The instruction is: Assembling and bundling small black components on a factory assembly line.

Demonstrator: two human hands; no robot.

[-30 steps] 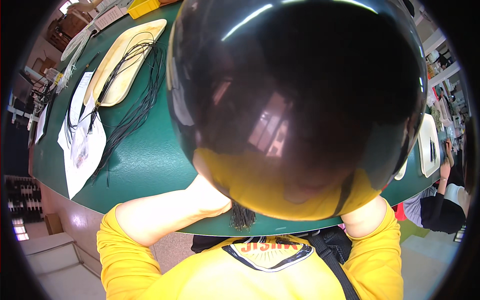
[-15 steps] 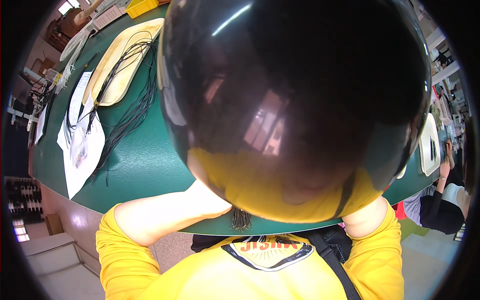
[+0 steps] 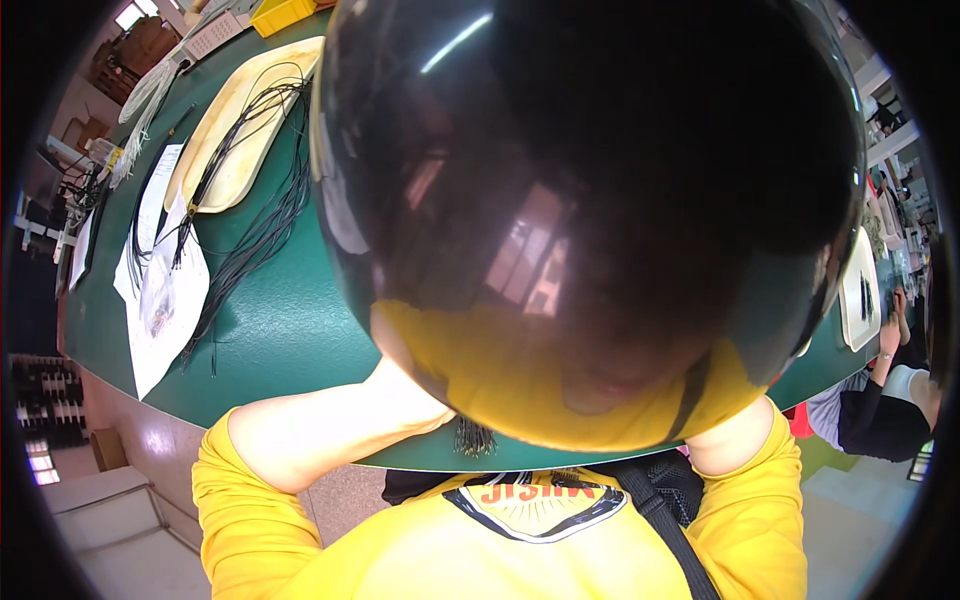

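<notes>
A large glossy black dome (image 3: 600, 200) fills the middle of the view and covers most of what lies before me. My left hand (image 3: 408, 398) reaches under its lower left edge; only the wrist and part of the hand show, with the fingers hidden. Just beside that wrist, the ends of a bundle of thin black cords (image 3: 474, 437) stick out over the near table edge. Of my right arm, the forearm (image 3: 735, 438) shows below the dome, while the hand is out of sight behind it. What either hand holds cannot be seen.
The green table (image 3: 290, 340) carries a long cream tray (image 3: 225, 140) with black cords (image 3: 260, 240) trailing across it, beside white paper (image 3: 160, 340). Farther off are a yellow bin (image 3: 285, 15) and white cords (image 3: 150, 95). At right, a person (image 3: 870, 415) works near a white tray (image 3: 858, 290).
My left hand and the cord ends beside it have shifted slightly left and up. At the far upper left, another person's arm has mostly drawn out of view.
</notes>
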